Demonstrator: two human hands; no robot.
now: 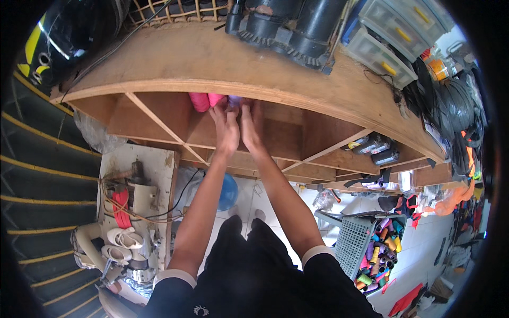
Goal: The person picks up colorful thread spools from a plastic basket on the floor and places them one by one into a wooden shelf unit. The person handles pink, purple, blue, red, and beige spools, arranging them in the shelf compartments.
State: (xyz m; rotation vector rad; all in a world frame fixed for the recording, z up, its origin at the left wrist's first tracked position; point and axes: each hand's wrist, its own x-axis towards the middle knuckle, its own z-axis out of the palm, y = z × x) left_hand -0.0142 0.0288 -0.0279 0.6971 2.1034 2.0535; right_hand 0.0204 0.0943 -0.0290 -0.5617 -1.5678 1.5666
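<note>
Both my arms reach forward into an upper compartment of a wooden shelf (275, 135). Between my fingertips, at the compartment's upper edge, is a light purple thread spool (235, 99). My left hand (226, 127) closes on it from the left, and my right hand (251, 124) from the right, its fingers partly in shadow. Just left of my left fingers stand two pink thread spools, one darker (199, 102) and one brighter (215, 99), in a row with the purple one. The shelf's top board hides their upper ends.
Dark bottles (377, 146) occupy a compartment to the right. A grey-green basket (352, 246) of colourful thread spools stands on the floor at right. A sewing machine (139, 196) is at left. Drawers (403, 32) and a black metal machine part (286, 32) sit on top.
</note>
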